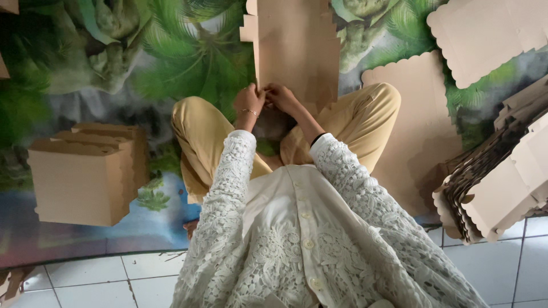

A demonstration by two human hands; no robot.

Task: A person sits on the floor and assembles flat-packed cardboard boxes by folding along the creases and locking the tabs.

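Observation:
I sit cross-legged on a printed mat in yellow trousers and a white lace top. A flat brown cardboard blank [294,43] lies in front of my knees. My left hand [249,100], with a thin bracelet on the wrist, pinches its near edge. Right beside it, my right hand [282,98] grips the same edge, and the two hands touch. The fingertips are partly hidden behind the card.
Folded cardboard boxes [85,171] stand stacked at my left. A scalloped flat card [419,125] lies by my right knee, another [485,34] at the top right. A pile of flat blanks [502,177] leans at the right. White floor tiles [85,285] border the mat [188,63].

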